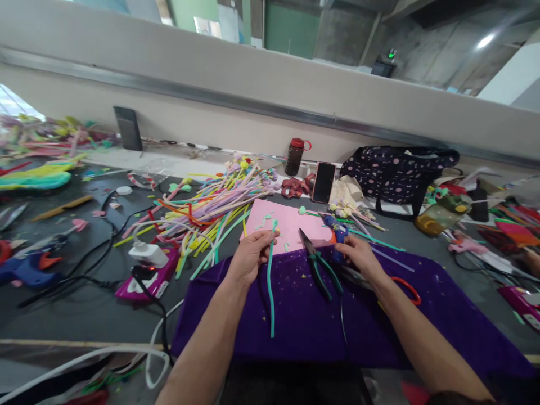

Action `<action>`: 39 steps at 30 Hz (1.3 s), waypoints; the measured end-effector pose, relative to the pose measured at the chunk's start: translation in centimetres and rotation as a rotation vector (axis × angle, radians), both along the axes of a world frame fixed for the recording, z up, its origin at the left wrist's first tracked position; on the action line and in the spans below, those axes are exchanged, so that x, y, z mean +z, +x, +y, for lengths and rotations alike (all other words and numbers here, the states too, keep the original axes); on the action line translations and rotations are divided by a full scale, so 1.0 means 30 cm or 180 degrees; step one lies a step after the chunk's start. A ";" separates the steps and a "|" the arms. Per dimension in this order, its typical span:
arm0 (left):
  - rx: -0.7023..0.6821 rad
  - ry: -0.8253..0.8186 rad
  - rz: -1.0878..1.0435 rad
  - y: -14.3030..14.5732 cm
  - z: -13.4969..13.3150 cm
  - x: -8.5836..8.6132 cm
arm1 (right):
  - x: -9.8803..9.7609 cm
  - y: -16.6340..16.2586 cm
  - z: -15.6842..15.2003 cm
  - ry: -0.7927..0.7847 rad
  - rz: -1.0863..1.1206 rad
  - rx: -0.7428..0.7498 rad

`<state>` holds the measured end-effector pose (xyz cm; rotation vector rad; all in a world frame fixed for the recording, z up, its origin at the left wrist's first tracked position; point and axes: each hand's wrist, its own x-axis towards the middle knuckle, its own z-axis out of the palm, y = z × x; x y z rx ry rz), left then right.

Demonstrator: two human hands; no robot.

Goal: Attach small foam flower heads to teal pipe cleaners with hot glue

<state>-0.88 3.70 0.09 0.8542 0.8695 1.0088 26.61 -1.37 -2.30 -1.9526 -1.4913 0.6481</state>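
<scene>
Between the fingertips of my left hand (pixel 252 254) is a mint-green pipe cleaner (pixel 271 298), its long end hanging down and a small curled tip showing above the thumb. My right hand (pixel 358 256) has its fingers closed round a blue glue gun (pixel 336 228) with an orange trigger. Green-handled long-nose pliers (pixel 317 261) lie between my hands, jaws on a pink sheet (pixel 257 216) and handles on a purple cloth (pixel 295 332). Small green scraps dot the sheet. Scissors with a red-orange handle (pixel 408 289) lie partly hidden under my right forearm.
A heap of coloured pipe cleaners (pixel 211 202) spreads behind my left hand. A magenta power strip (pixel 166 275) with cords lies to the left. Along the back stand a red-lidded bottle (pixel 294 157), a phone (pixel 323 183) and a dark patterned bag (pixel 392 174).
</scene>
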 end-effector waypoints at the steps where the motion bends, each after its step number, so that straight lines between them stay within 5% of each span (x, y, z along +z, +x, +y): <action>1: 0.0008 -0.0009 0.0003 0.000 0.000 0.001 | 0.002 -0.004 -0.007 0.0096 0.0416 -0.0053; 4: 0.0011 -0.0007 0.0002 0.001 0.003 0.001 | 0.017 -0.016 -0.026 0.0288 0.1273 -0.0174; 10: -0.0011 -0.0004 0.0018 0.000 0.011 -0.006 | 0.061 -0.067 -0.076 0.0346 0.1498 -0.0129; 17: 0.0057 -0.0073 0.0099 0.006 0.016 -0.008 | 0.026 -0.188 -0.122 0.1223 0.2547 -0.0507; 27: 0.0088 -0.0152 0.0127 0.012 0.019 -0.005 | -0.027 0.013 -0.050 0.1554 0.2058 -0.0672; 32: 0.0011 -0.0167 0.0094 0.013 0.013 -0.009 | 0.019 0.011 -0.044 0.1596 0.2042 -0.0549; 39: -0.0130 -0.0282 -0.0171 0.003 0.013 -0.020 | 0.169 -0.155 -0.029 0.1380 0.2414 0.0129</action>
